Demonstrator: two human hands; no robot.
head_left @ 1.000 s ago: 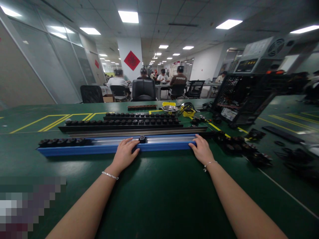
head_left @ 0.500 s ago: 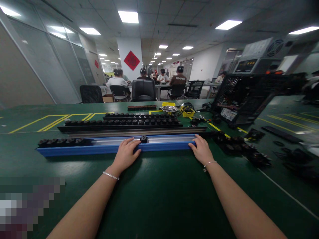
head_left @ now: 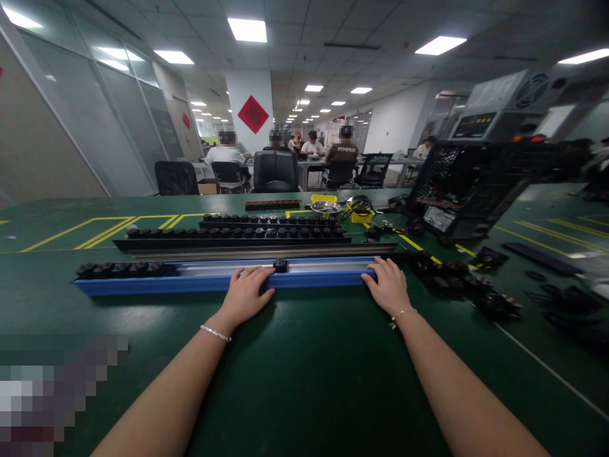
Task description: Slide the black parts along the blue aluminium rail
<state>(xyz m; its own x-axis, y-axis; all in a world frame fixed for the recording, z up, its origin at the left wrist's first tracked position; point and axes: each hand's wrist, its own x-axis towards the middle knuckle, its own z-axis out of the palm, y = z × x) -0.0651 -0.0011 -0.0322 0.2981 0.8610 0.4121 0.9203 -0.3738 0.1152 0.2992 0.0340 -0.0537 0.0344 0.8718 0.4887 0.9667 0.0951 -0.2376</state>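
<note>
A long blue rail (head_left: 190, 285) with a silvery channel lies across the bench in front of me. Several round black parts (head_left: 121, 270) sit in a row at its left end. One small black block (head_left: 280, 264) stands alone in the channel near the middle. My left hand (head_left: 248, 293) rests over the rail with stretched fingers, the fingertips against the left side of that block and the thumb apart. At the right end, my right hand (head_left: 387, 285) holds the blue rail, fingers over the top and thumb on the near side.
Behind the rail lie black strips (head_left: 233, 244) with rows of black parts. Loose black parts (head_left: 451, 273) lie to the right, near an open computer case (head_left: 461, 190). A metal dish (head_left: 326, 207) and yellow containers (head_left: 360, 214) stand farther back. People sit at tables beyond.
The small black block has slid slightly right along the channel, with my left hand moving alongside it. My right hand stays at the rail's right end. The view has shifted a little.
</note>
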